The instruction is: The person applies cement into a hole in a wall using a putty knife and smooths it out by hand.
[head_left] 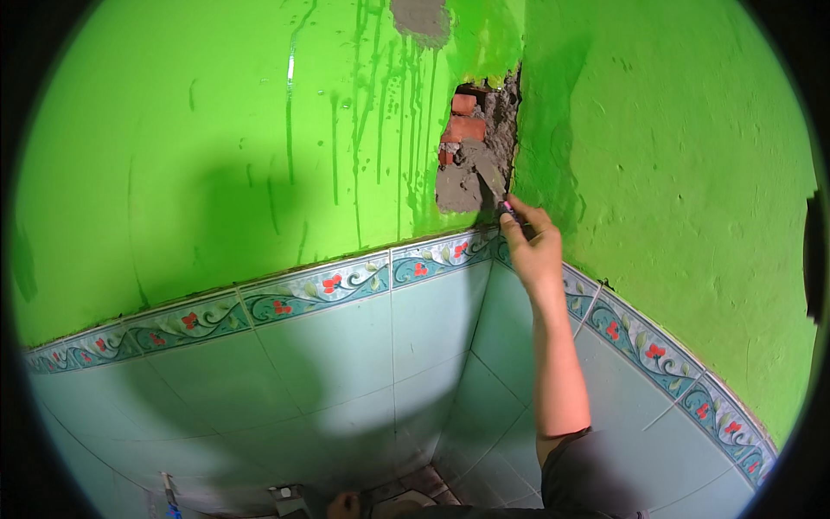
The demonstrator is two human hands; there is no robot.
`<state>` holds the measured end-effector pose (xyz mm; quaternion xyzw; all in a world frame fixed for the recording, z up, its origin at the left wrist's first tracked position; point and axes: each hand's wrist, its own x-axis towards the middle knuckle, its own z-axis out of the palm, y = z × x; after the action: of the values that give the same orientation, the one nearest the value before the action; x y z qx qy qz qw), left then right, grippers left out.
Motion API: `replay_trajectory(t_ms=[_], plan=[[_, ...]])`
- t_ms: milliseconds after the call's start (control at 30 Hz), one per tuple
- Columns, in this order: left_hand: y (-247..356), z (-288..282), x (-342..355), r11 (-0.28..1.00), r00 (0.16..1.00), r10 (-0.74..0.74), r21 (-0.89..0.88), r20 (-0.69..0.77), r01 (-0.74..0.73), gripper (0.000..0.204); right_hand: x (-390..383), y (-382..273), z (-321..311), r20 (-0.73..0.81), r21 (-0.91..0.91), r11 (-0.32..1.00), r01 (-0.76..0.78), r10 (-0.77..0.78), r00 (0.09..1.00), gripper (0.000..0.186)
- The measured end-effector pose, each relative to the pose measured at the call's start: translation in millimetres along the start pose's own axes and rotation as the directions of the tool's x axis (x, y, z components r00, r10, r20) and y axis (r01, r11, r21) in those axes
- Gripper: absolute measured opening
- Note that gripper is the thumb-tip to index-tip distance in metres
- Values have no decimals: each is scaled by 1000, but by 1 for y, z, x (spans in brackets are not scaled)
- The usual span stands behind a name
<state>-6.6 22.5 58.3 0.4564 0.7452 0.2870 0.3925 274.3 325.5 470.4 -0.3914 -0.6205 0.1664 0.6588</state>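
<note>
My right hand (533,246) reaches up to the wall corner, fingers closed round the dark handle of a small trowel (492,177). The trowel's blade slants up and left against wet grey mortar (458,189) in the lower part of a broken-out hole. Above the mortar, red bricks (464,130) lie bare, with rough grey material down the hole's right side. At the bottom edge, my left hand (343,506) shows only in part, dim and curled. Beside it is a pale rounded rim (406,500); what the hand grips cannot be made out.
Another grey mortar patch (421,22) sits higher on the green wall (233,104), with drips below. A flowered tile border (320,290) tops pale green tiles (346,355). Low at left are a blue-handled fitting (171,502) and a small box-like object (287,497).
</note>
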Motion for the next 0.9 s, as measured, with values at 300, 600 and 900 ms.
replay_trajectory(t_ms=[300,600,900], plan=[[14,-2,-2,999,1000,12,43,-7,-12,38,-25,13,17,-103,-450,862,235,-311,945,34],[0,8,6,996,999,-5,89,35,2,38,-38,22,27,-136,-526,816,241,-361,923,33],[17,12,-2,999,1000,14,35,20,-15,39,-43,34,27,-137,-510,816,273,-390,911,35]])
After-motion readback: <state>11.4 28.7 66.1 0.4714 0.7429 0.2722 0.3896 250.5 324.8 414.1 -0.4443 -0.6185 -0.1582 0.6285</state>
